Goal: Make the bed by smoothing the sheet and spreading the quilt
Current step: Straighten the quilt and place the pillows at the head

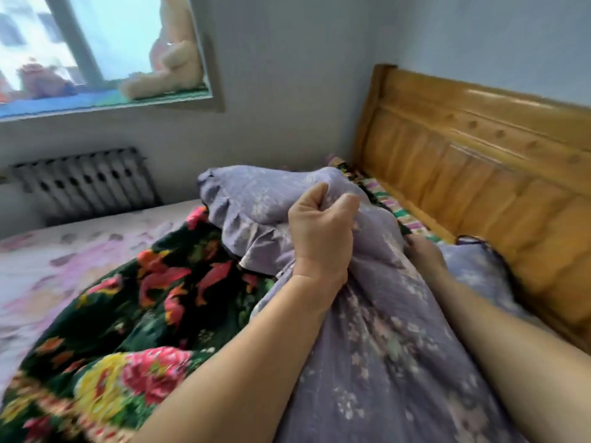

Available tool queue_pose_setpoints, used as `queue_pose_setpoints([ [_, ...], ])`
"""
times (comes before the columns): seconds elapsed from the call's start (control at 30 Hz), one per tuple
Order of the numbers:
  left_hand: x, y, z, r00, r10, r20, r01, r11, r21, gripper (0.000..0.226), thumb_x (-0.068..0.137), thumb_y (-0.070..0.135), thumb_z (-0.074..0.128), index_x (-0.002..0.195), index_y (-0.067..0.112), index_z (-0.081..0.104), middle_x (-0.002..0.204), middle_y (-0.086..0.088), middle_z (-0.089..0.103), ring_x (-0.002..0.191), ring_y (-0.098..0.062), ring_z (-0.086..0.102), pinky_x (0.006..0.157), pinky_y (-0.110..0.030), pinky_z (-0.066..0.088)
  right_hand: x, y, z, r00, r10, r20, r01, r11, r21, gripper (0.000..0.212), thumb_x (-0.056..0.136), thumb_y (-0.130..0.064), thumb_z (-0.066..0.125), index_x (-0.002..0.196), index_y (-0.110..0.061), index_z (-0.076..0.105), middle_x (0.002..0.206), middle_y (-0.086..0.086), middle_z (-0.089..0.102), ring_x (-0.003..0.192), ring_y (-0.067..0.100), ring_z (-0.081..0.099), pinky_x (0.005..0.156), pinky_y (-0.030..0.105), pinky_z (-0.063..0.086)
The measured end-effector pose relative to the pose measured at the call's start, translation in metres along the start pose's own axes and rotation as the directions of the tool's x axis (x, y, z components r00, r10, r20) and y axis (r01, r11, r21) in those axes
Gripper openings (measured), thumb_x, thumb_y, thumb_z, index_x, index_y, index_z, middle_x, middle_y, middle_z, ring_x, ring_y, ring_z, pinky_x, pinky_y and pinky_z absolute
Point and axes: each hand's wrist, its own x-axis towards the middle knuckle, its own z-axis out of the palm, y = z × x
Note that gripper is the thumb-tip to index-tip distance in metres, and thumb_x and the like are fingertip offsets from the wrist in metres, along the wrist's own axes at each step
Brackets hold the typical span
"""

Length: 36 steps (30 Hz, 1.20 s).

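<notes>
This is a bedroom in a home. A wooden headboard (473, 174) of honey-coloured panels stands along the right, against a pale blue-grey wall (287, 75). The bed itself fills the near part of the scene, covered by a pink flowered sheet (64, 251) on the left, a dark quilt (128, 314) with bright red and yellow blossoms, and lilac bedding with a ruffled edge (367, 362). On the far left wall a ribbed radiator (86, 183) sits under a window (96, 36). A cream plush toy (172, 62), probably a bear though blurred, sits on the sill, with another soft toy (41, 79) further left.
</notes>
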Motion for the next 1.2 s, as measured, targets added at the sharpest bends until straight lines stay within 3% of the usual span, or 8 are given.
queue_pose_setpoints([
  [0.17,0.013,-0.047,0.043,0.990,-0.090,0.107,0.057,0.959,0.279,0.039,0.079,0.001,0.057,0.059,0.022,0.031,0.054,0.006,0.033,0.048,-0.006,0.028,0.045,-0.020,0.024,0.022,0.060,-0.072,0.853,0.161,-0.497,-0.149,0.987,0.064,0.057,0.099,-0.042,0.035,0.104,0.011,0.057,0.118,0.037,0.054,0.108,0.048,0.052,0.081,0.044,0.041],
  [0.27,0.024,-0.086,0.040,0.949,-0.283,0.139,0.102,0.693,0.714,0.012,0.082,0.017,0.060,0.079,0.018,0.049,0.079,0.000,0.051,0.074,-0.018,0.050,0.067,-0.027,0.045,0.031,0.082,-0.077,0.820,0.195,-0.539,-0.186,0.980,0.072,0.045,0.099,-0.033,0.041,0.106,0.008,0.057,0.116,0.036,0.056,0.106,0.048,0.054,0.079,0.044,0.041],
  [0.37,0.027,-0.109,0.022,0.849,-0.519,0.104,0.199,0.495,0.846,0.015,0.083,0.030,0.063,0.094,0.024,0.055,0.117,-0.010,0.049,0.111,-0.031,0.050,0.097,-0.045,0.044,0.039,0.089,-0.056,0.881,0.261,-0.395,-0.274,0.961,0.027,0.040,0.099,-0.028,0.040,0.111,0.006,0.058,0.119,0.033,0.056,0.109,0.047,0.053,0.082,0.043,0.040],
  [0.43,0.022,-0.111,0.007,0.847,-0.522,0.094,0.185,0.456,0.871,0.015,0.083,0.030,0.061,0.074,0.027,0.049,0.110,-0.010,0.057,0.108,-0.032,0.055,0.094,-0.042,0.047,0.043,0.080,-0.030,0.940,0.244,-0.239,-0.261,0.965,-0.038,0.042,0.099,-0.029,0.037,0.111,0.006,0.057,0.117,0.033,0.056,0.105,0.044,0.053,0.078,0.041,0.038],
  [0.6,0.007,-0.101,-0.054,0.822,-0.569,0.014,0.252,0.386,0.888,0.010,0.089,0.025,0.057,0.097,0.020,0.061,0.099,-0.005,0.063,0.094,-0.023,0.061,0.081,-0.029,0.048,0.033,0.037,0.068,0.981,0.091,0.172,-0.090,0.996,-0.011,0.051,0.101,-0.041,0.033,0.102,0.003,0.061,0.097,0.021,0.062,0.089,0.034,0.057,0.077,0.036,0.041],
  [0.97,-0.062,-0.052,-0.261,0.777,-0.439,-0.450,0.597,0.290,0.748,0.013,0.088,0.018,0.061,0.096,0.012,0.070,0.090,-0.004,0.065,0.084,-0.018,0.060,0.071,-0.024,0.043,-0.112,-0.060,0.253,0.676,-0.065,0.734,0.110,0.994,-0.013,0.045,0.098,-0.045,0.038,0.067,-0.018,0.056,0.067,0.002,0.056,0.079,0.025,0.054,0.084,0.039,0.046],
  [1.1,-0.105,-0.036,-0.319,0.726,-0.461,-0.510,0.671,0.318,0.669,0.008,0.090,0.015,0.058,0.089,0.013,0.066,0.082,-0.004,0.061,0.076,-0.017,0.055,0.065,-0.024,0.044,-0.170,-0.074,0.282,0.582,-0.037,0.812,0.154,0.986,-0.065,0.043,0.100,-0.043,0.038,0.088,-0.008,0.059,0.073,0.003,0.055,0.065,0.017,0.053,0.064,0.030,0.042],
  [1.2,-0.137,-0.027,-0.363,0.692,-0.467,-0.551,0.718,0.362,0.595,0.009,0.090,0.013,0.059,0.090,0.008,0.066,0.076,-0.003,0.060,0.070,-0.015,0.054,0.063,-0.025,0.043,-0.209,-0.085,0.299,0.572,-0.045,0.819,0.232,0.966,-0.110,0.046,0.100,-0.041,0.038,0.103,0.000,0.059,0.086,0.010,0.059,0.078,0.022,0.059,0.067,0.030,0.041],
])
